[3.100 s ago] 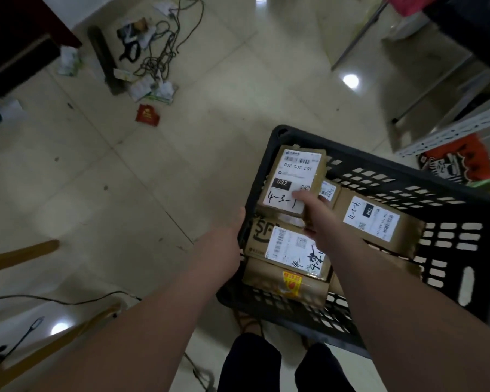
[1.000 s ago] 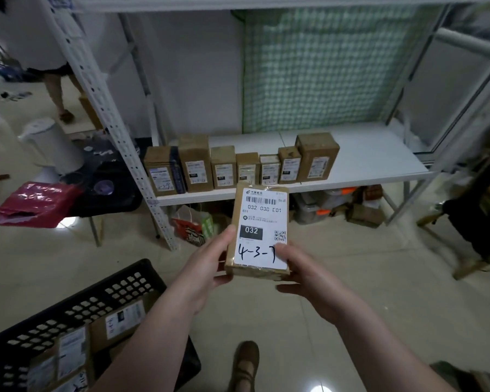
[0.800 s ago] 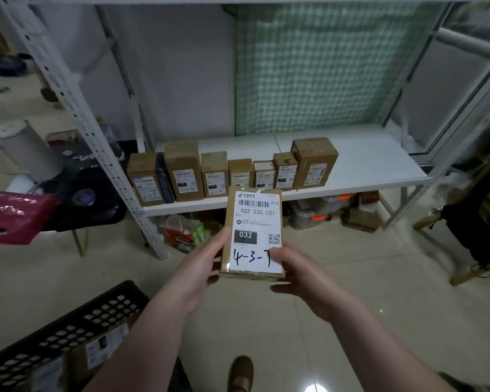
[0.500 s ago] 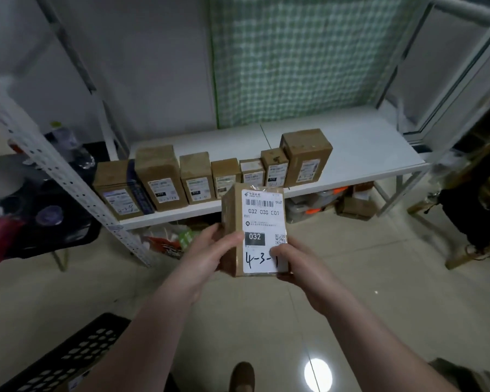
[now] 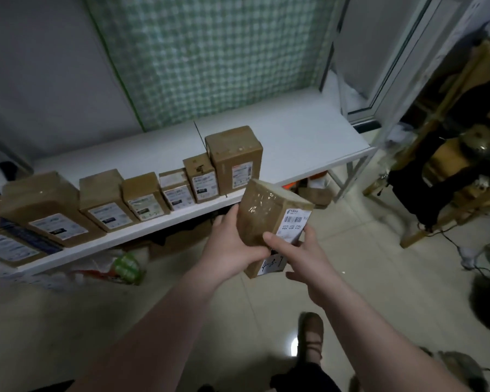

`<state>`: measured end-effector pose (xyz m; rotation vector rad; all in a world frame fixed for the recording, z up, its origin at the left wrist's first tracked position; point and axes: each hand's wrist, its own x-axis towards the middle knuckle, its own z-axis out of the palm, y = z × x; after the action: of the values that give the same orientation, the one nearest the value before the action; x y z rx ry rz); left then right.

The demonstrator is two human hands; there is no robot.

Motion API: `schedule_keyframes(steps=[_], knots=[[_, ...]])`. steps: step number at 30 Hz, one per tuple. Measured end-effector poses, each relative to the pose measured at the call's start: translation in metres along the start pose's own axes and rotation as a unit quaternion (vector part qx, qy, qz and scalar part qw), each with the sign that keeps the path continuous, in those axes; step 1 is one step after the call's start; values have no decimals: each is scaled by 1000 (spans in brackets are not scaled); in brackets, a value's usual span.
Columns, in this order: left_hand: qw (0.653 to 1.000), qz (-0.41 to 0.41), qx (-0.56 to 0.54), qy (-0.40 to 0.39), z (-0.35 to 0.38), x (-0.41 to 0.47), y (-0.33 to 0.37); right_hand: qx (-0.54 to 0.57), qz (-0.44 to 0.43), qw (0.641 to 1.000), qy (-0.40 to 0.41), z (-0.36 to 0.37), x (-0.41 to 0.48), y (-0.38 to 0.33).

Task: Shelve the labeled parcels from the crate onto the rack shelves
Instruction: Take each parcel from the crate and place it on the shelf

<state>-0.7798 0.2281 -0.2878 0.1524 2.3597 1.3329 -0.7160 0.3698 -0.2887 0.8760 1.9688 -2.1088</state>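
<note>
Parcel [image 5: 262, 219] (tilted) held by left hand [image 5: 232, 248] and right hand [image 5: 306, 257].

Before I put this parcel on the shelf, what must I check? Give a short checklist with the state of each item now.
1. Parcel gripped by left hand and right hand: ok.
2. Bare shelf space right of the last box: ok.
3. Parcel upright for standing: not ok, it is tilted.
4. Way from parcel to shelf free: ok.
5. Handwritten code matches this shelf: cannot tell.
</note>
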Motion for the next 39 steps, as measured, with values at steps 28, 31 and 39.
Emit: schedule_keyframes(steps=[28,31,39], knots=[[822,39,520,229,121,301,-20,-178,-85,973,122,-124,368,42],[809,38,536,239,118,325,-30,-176,-113,972,109,-106,395,40],[804,172,469,323,96,359,-31,-191,-120,970,95,-52,441,42]])
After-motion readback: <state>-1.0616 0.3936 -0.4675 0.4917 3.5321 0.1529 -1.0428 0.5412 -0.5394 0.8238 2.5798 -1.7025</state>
